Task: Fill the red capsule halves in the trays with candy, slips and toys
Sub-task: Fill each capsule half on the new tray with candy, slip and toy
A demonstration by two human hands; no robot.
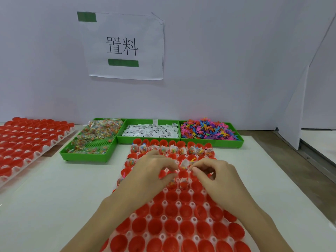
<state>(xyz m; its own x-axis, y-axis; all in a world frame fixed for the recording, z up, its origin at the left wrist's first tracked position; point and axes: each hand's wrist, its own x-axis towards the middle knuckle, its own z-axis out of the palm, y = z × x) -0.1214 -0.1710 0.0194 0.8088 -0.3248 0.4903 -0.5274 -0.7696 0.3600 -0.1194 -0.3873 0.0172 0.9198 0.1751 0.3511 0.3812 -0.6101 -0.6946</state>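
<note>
A paper sign (125,46) on the wall reads 置料. Below it, three green bins hold candy packets (94,135), white slips (151,130) and coloured toys (207,129). Over the near tray (171,202) of red capsule halves (171,210), far rows filled, the left hand (152,170) and right hand (216,171) curl their fingers; what they pinch I cannot tell.

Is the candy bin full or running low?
Running low: in the candy bin, the near green grid floor shows bare, with packets heaped only toward the back.
</note>
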